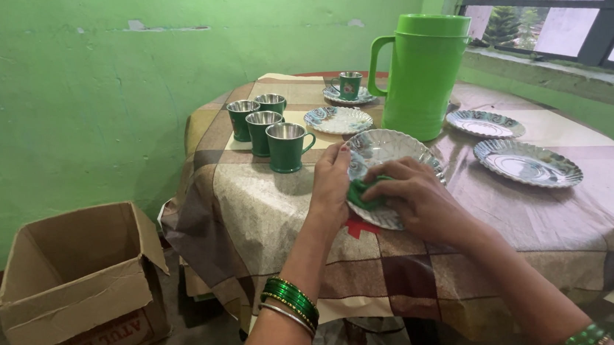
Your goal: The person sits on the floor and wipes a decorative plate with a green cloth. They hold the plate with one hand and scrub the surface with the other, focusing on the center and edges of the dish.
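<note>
My left hand (330,185) grips the near-left rim of a scalloped patterned plate (394,150), holding it tilted above the table. My right hand (417,200) presses a small green cloth (363,194) against the plate's lower face, fingers curled around the cloth. Green and silver bangles circle my left wrist. The plate's near edge is hidden behind both hands.
The table (281,219) has a checked glossy cover. On it stand several green steel-lined mugs (286,146), a tall green jug (423,73), more patterned plates (527,162) (338,119), and a mug on a saucer (349,87). An open cardboard box (79,281) sits on the floor at left.
</note>
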